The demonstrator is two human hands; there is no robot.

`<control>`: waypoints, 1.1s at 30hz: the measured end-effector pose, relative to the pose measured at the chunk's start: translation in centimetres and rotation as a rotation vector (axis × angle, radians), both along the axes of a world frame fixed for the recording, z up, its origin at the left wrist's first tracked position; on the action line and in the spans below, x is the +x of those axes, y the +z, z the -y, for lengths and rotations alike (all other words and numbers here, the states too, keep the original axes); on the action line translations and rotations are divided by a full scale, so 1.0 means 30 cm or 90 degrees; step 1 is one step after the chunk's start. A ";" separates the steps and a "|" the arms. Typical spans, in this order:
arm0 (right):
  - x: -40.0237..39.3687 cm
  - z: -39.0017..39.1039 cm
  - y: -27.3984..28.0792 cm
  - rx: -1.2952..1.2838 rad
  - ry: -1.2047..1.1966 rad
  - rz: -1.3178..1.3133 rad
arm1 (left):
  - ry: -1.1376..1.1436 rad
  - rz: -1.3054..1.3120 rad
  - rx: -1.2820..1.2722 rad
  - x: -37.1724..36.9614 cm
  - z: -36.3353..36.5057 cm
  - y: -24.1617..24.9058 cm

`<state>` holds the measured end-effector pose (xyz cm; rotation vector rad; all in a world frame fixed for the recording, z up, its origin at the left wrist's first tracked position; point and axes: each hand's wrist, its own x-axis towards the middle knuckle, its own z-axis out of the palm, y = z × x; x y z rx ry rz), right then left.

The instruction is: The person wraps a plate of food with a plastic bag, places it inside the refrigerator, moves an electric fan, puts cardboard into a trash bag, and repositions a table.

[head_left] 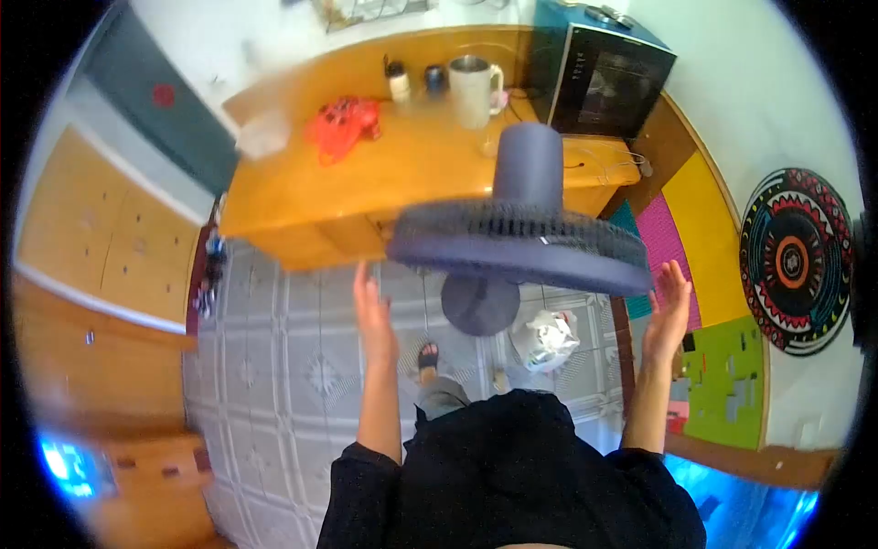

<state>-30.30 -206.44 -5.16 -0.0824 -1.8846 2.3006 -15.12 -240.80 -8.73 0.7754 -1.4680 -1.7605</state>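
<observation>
A dark grey electric fan (pixel 521 261) stands upright in front of me, its round base (pixel 480 306) on the tiled floor and its motor housing facing away. My left hand (pixel 375 316) is raised just past the left end of the fan head, fingers stretched upward and nothing in them. On the other side, my right hand (pixel 669 311) is up close to the right edge of the guard, with its fingers spread. Both hands are open, one on each side of the fan.
Behind the fan, a wooden cabinet (pixel 412 178) carries a red plastic bag (pixel 340 128), a large pale mug (pixel 471 96) and a black oven-like appliance (pixel 608 82). A white plastic bag (pixel 546 340) lies on the floor. At right, a round patterned disc (pixel 792 262) hangs on the wall.
</observation>
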 end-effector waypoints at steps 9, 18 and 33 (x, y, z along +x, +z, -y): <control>0.045 0.244 0.067 -0.011 -0.123 -0.061 | -0.442 0.042 0.084 -0.349 0.280 -0.040; 0.031 0.313 0.020 -0.242 -0.246 -0.136 | -0.706 0.000 -0.103 -0.336 0.363 -0.141; 0.193 0.333 -0.181 -0.101 -0.642 -0.218 | -1.123 -0.098 -0.035 -0.729 0.531 -0.052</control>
